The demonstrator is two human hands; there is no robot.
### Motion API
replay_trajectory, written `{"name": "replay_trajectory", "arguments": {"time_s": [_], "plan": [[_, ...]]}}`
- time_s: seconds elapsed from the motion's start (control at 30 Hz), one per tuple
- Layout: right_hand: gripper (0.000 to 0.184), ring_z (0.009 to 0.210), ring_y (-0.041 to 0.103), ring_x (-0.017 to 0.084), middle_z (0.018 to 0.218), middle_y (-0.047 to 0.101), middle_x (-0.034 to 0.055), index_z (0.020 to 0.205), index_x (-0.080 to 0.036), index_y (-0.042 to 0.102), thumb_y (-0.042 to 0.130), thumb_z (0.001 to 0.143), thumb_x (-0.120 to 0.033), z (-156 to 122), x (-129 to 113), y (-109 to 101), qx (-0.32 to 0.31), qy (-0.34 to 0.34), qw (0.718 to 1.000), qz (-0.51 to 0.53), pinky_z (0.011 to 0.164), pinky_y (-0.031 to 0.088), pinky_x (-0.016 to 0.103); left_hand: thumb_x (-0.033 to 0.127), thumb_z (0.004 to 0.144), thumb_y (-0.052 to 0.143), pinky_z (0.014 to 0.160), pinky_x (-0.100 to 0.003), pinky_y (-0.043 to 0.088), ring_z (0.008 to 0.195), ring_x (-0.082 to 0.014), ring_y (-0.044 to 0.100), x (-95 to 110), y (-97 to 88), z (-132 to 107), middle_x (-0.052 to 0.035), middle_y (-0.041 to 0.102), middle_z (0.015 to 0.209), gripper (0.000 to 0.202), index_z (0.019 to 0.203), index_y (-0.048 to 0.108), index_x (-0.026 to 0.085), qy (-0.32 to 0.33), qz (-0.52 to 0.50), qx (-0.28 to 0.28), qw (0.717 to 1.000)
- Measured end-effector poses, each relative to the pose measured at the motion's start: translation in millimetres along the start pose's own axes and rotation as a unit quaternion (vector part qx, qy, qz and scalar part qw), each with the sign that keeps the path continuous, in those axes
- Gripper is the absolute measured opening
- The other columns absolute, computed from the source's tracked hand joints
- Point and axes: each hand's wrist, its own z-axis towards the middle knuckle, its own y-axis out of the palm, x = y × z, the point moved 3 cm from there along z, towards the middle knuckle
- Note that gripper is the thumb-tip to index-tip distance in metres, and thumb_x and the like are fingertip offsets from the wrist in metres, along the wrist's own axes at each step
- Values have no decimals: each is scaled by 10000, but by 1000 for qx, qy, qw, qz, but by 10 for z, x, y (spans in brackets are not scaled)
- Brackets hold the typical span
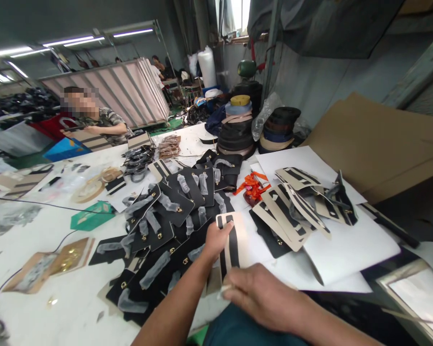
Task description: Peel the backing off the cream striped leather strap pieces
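Note:
My left hand [216, 239] grips a beige panel with black stripes [234, 246] by its left edge, thumb on top, and the panel stands tilted over the table's front edge. At the panel's lower end my right hand [261, 293] is closed, with a small whitish bit at its fingertips that I cannot make out. Left of my hands lies a spread pile of black panels [173, 199] with gold fittings and plastic-wrapped straps. To the right, several striped beige panels [279, 211] lie heaped on white sheets [353, 250].
Rolls of strap [234, 132] stack at the table's back. An orange ribbon bundle [253, 186], a green box [92, 215] and a bag of gold fittings [70, 257] lie on the white table [57, 307]. Brown board [378, 139] leans at right. A co-worker [108, 122] sits opposite.

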Motion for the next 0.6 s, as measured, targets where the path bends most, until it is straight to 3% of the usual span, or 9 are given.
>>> {"name": "replay_trajectory", "arguments": {"time_s": [0.1,0.17,0.27,0.37,0.5,0.6], "plan": [[250,651,541,141,690,541,-55,914,-244,534,457,1050,-439,-46,330,-119,69,113,985,114,655,418,243,444,746,789,830,-364,516,893,-282,693,-323,86,58,-102,777,978,359,954,765,152,-6,-34,-68,997],[257,641,535,144,661,524,-65,951,-240,550,448,1049,-455,-109,601,-175,91,159,972,146,676,434,255,400,707,829,890,-382,512,954,-286,689,-531,166,18,-111,766,1046,416,1027,732,153,-12,-63,-73,995],[294,624,540,141,641,551,-64,914,-224,572,488,1026,-482,-236,925,-145,112,202,959,166,660,431,258,295,630,879,941,-390,493,972,-270,683,-790,256,-140,-147,706,1201,584,1151,664,145,-35,-72,-12,997],[337,607,550,137,666,633,-36,883,-197,600,548,987,-513,-345,1138,-49,146,233,946,170,615,411,256,294,654,858,906,-382,503,939,-240,674,-915,271,-378,-160,622,1316,672,1257,594,157,-50,-40,44,997],[387,606,594,150,666,696,-2,827,-191,592,581,946,-558,-440,1313,-10,183,287,927,160,609,422,261,326,710,812,867,-367,516,875,-214,677,-947,202,-675,-116,663,1171,539,1181,604,164,-45,22,50,997],[398,542,581,148,574,635,-37,803,-208,573,564,942,-581,-488,1361,-34,186,308,923,136,595,430,264,375,676,845,821,-370,536,846,-236,693,-1062,158,-827,-111,715,1045,507,1082,632,159,-92,17,21,995]]}}
